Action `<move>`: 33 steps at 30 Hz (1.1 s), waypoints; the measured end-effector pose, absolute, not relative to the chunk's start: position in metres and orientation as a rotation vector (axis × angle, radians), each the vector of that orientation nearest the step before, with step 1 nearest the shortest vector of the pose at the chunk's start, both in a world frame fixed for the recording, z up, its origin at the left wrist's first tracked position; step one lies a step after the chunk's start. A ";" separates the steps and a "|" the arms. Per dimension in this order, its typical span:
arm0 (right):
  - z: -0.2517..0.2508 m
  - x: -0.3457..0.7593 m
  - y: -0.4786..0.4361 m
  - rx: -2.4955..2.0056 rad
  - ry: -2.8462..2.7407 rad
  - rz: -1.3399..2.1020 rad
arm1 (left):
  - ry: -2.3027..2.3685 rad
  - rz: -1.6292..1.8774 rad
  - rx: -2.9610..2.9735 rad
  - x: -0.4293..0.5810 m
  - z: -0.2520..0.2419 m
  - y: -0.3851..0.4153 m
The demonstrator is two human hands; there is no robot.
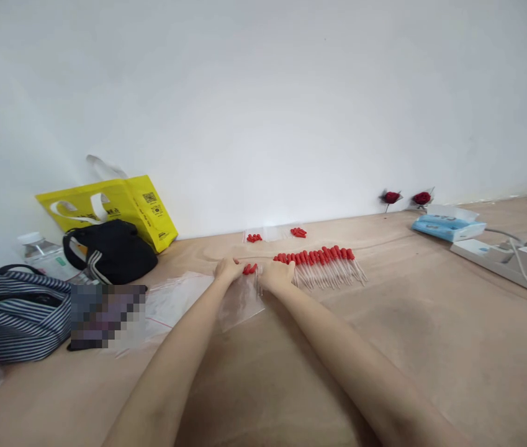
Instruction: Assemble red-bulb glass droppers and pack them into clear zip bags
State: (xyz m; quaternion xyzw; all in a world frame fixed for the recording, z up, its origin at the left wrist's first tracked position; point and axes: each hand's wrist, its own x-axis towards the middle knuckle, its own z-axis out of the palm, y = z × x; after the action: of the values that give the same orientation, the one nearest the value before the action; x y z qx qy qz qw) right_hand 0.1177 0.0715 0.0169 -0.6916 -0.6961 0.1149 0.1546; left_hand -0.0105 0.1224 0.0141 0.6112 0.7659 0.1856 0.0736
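Left hand (228, 270): fingers curled at the upper side of a clear plastic bag (239, 305); whether it grips the film cannot be told. Right hand (276, 273): fingers bent, pale sticks (259, 285) showing just beside them; the hold itself is hidden. Between the hands: a small cluster of red tips (250, 269). Just right of the right hand: one row of red-tipped sticks (321, 267), tips away from the person, on the wooden worktop (412, 354). Beyond the hands, near the wall: two further red clusters, left (254, 238) and right (298, 233), with clear film about them. Near the left hand, to its left: clear bags (177, 304). Farther left: a yellow bag (158, 211), two square codes printed on its side, small black print illegible, larger front characters partly covered; a black bag (114, 248) with white stripes; a clear bottle with a green label, unreadable; a striped bag (21, 316). Well right of the right hand: a blue tissue pack (444, 228), pale lettering illegible; a white power strip (500, 261); two dark red flowers (391, 197).
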 end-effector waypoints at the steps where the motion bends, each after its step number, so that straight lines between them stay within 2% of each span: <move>1: 0.016 0.117 0.073 -1.991 -1.991 0.344 | 2.292 0.552 1.823 -0.009 0.013 0.124; 5: 0.016 0.115 0.074 -2.012 -1.970 0.388 | 2.267 0.604 1.790 -0.006 0.013 0.129; 10: 0.020 0.110 0.071 -2.023 -1.946 0.439 | 2.180 0.862 1.827 -0.003 0.021 0.121; 17: 0.035 0.133 0.050 -1.928 -1.990 0.383 | 1.727 1.137 1.889 -0.001 0.019 0.051; 23: 0.009 0.209 0.008 -1.523 -2.074 0.220 | 1.086 0.904 1.940 0.010 -0.002 -0.020; 26: -0.010 0.242 -0.010 -1.203 -2.054 0.162 | 1.038 0.792 2.134 0.012 -0.006 -0.032; 33: -0.031 0.256 -0.022 -1.061 -2.074 0.017 | 1.202 0.806 2.285 0.008 -0.007 -0.034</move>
State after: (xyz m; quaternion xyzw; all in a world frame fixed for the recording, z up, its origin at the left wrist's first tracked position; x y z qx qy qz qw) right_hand 0.2558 -0.0225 -0.0310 -0.4184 -0.8178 0.0065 0.3951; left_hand 0.0077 -0.0337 -0.0072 0.8247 0.4338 0.2910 0.2168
